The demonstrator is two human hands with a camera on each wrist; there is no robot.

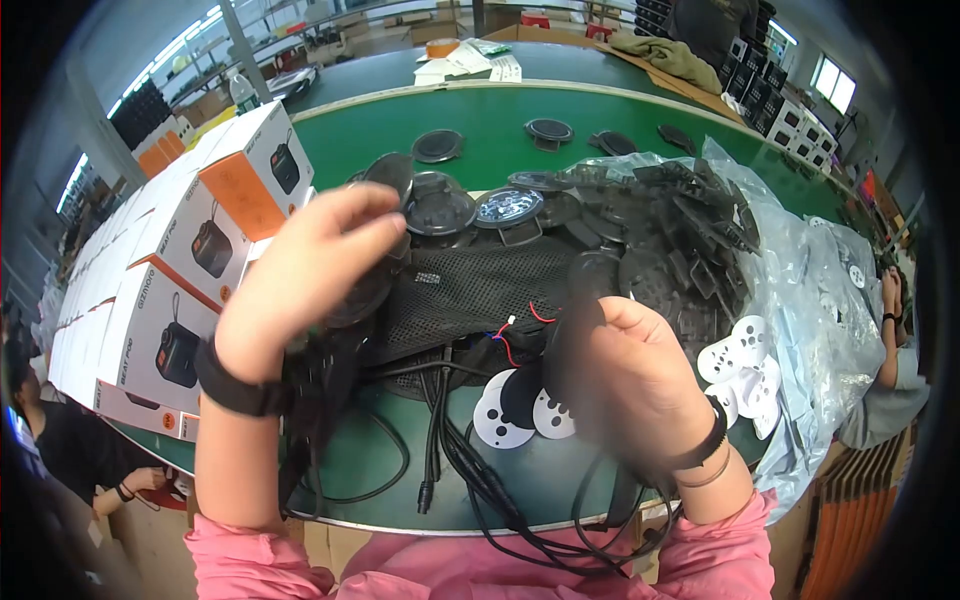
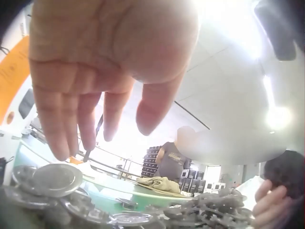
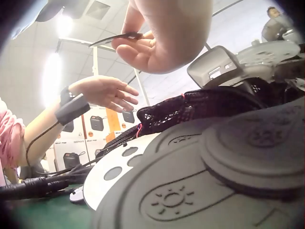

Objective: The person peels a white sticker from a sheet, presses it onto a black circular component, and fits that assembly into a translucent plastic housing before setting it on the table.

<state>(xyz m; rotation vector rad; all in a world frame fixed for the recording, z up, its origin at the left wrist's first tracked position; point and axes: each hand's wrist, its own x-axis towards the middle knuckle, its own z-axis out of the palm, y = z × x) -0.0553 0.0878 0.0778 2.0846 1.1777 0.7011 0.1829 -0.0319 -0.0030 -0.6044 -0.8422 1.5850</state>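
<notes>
My left hand point(image 1: 310, 270) hangs with loose fingers over the left end of a pile of black round plastic parts point(image 1: 440, 205); in the left wrist view its palm point(image 2: 109, 43) is bare. A thin dark disc point(image 1: 574, 335) is pinched between the right hand's point(image 1: 645, 370) thumb and fingers, blurred in the head view and edge-on point(image 3: 107, 41) in the right wrist view. Between the hands lies black mesh fabric point(image 1: 470, 290) with red and blue wires. White discs with holes point(image 1: 495, 425) lie below it, beside a black disc point(image 1: 520, 398).
White-and-orange boxes point(image 1: 150, 335) stand stacked at the left. Black cables point(image 1: 470, 470) trail over the green table's front edge. More black parts point(image 1: 690, 230) are heaped on a clear plastic bag point(image 1: 800, 300) at the right. Several round parts point(image 1: 437, 146) lie farther back.
</notes>
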